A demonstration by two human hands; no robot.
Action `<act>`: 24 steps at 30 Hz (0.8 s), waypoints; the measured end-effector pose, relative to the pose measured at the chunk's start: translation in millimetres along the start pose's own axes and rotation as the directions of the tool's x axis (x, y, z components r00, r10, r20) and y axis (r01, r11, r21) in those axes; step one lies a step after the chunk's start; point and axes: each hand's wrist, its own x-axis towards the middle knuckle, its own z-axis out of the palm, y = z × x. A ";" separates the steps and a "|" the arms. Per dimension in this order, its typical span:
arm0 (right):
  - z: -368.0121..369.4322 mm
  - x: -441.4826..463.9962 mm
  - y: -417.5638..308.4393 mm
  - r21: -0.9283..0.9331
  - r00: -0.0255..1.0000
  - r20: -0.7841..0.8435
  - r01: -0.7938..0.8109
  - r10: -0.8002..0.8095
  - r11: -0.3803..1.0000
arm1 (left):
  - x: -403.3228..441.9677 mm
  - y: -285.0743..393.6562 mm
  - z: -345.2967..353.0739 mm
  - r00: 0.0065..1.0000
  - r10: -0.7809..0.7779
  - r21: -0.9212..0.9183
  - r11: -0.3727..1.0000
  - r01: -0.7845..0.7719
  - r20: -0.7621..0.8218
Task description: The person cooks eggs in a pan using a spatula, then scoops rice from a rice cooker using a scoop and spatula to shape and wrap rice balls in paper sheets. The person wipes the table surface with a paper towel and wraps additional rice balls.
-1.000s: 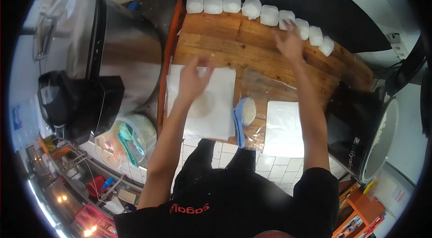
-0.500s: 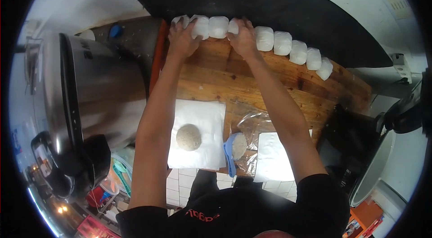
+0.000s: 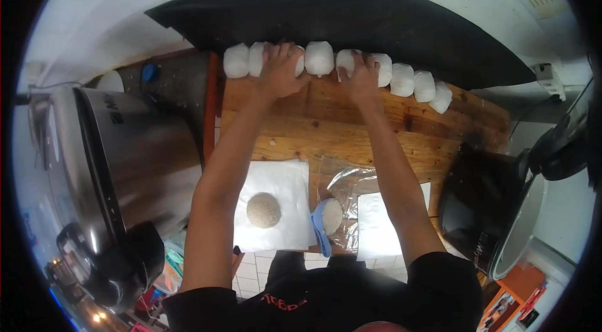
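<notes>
Because the white, rounded, paper-wrapped parcels [image 3: 319, 58] stand in a close row along the back of the brown, plank-topped wooden desk [image 3: 401, 125], upper centre of the frame, uneven pressure could shove one into its neighbour or crease its wrap.

Hazards, left to right. Pale, domed rice mound [image 3: 263, 210] on white paper sheets [image 3: 282, 175], lower left of centre: could be smeared, should the left forearm [image 3: 219, 184] sink. Blue plastic scoop [image 3: 318, 223] filled with rice, lower centre: could spill, if its handle at the near edge were knocked.

Hands, left to right. Left hand [image 3: 283, 72], upper centre-left: arm extended up the frame, palm down, fingers bent over a parcel; firmness of grip cannot be told. Right hand [image 3: 362, 78], just right of upper centre: arm extended, palm down, fingers and thumb bent about another parcel; closure partly hidden, grip likewise not certain.
</notes>
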 end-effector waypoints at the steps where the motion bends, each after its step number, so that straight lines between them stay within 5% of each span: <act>1: 7.3 -0.1 8.3 -0.014 1.000 0.017 0.022 -0.021 1.000 | 5.9 11.5 1.0 0.997 0.032 -0.015 0.999 -0.033 -0.066; 4: 12.6 5.7 4.0 0.214 0.999 0.031 -0.038 0.032 0.976 | 19.8 19.5 20.2 0.996 0.075 -0.058 0.995 -0.078 -0.056; 10: -29.3 -9.6 10.5 0.080 0.969 0.242 0.037 -0.056 0.996 | 26.8 23.8 12.5 0.987 0.092 -0.132 0.988 -0.074 0.130; 13: -22.9 -5.2 7.2 0.098 0.965 0.259 -0.061 0.033 0.993 | 28.6 22.1 16.4 0.987 0.129 -0.145 0.983 -0.114 0.099; 19: -29.7 -13.9 19.6 0.048 0.999 0.017 0.046 -0.047 0.998 | 27.1 32.2 12.1 0.989 0.088 -0.100 0.992 -0.077 0.117; 22: -48.9 -2.8 44.1 -0.120 0.971 0.032 -0.232 0.237 0.965 | 31.3 48.5 15.5 0.987 0.155 -0.025 0.988 -0.154 0.043; 24: -35.7 -6.7 49.7 -0.075 0.990 0.024 -0.136 0.138 0.988 | 36.8 60.8 24.1 0.977 0.208 -0.035 0.978 -0.207 0.053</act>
